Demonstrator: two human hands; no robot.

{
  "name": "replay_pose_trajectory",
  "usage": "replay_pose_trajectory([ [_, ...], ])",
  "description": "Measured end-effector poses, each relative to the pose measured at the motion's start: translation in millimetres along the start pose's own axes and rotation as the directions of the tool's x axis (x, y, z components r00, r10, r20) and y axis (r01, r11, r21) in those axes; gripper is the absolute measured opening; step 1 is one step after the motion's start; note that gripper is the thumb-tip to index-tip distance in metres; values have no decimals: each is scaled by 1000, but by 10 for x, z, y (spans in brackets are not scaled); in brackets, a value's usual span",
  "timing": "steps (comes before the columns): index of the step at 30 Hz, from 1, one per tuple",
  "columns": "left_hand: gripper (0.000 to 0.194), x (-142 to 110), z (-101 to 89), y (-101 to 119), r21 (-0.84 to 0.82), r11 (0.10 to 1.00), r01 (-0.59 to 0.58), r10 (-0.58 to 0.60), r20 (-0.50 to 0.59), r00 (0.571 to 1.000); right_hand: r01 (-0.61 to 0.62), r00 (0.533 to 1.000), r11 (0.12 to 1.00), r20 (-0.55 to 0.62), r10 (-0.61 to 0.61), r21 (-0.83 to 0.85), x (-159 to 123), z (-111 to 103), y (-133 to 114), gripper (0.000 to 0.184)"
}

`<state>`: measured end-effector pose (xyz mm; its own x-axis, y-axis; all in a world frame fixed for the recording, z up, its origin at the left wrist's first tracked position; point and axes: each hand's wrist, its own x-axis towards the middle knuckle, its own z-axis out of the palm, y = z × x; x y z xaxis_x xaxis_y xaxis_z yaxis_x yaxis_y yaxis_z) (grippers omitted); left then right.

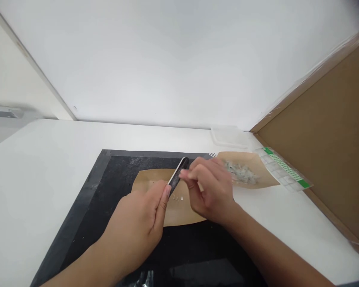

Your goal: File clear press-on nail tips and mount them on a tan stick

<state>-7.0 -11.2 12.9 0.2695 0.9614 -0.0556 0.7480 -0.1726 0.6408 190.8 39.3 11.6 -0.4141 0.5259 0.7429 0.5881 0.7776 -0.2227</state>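
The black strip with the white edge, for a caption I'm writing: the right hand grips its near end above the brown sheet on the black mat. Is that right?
Not quite: the head view shows the left hand gripping the near end of the black strip, above the brown sheet on the black mat.

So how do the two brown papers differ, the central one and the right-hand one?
The central paper lies on the black mat; the right paper lies mostly on the white table. The central paper shows a few scattered clear bits, while the right paper bears a heap of clear pieces. Both are brown, and the right hand hides part of each.
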Motion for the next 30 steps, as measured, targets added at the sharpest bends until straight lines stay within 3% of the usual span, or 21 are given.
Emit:
replay_pose_trajectory([
  [4,44,-34,-9,15,22,1000,-19,19,15,1000,6,989,996,145,-19,86,29,-44,-14,32],
  [9,46,-25,-6,16,26,1000,-4,4,15,1000,-1,995,999,95,-3,43,30,-63,-4,32],
  [12,44,-9,14,17,56,998,-5,3,36,999,29,973,997,225,-44,71,21,-85,31,30],
  [16,46,-10,28,14,59,998,-7,5,40,999,6,994,1000,109,-8,20,5,-90,50,31],
  [20,44,-14,18,5,59,998,24,-27,55,998,37,980,995,194,-54,90,-3,-54,29,28],
  [24,46,-5,-6,17,11,1000,15,-15,34,999,-6,997,1000,74,5,14,5,-36,35,30],
  [27,46,-4,-17,23,13,1000,-5,4,51,999,3,981,998,195,-14,56,-2,-38,46,31],
  [30,45,-8,-25,23,30,1000,-6,4,53,999,-9,989,995,147,-5,96,-7,-36,47,29],
])
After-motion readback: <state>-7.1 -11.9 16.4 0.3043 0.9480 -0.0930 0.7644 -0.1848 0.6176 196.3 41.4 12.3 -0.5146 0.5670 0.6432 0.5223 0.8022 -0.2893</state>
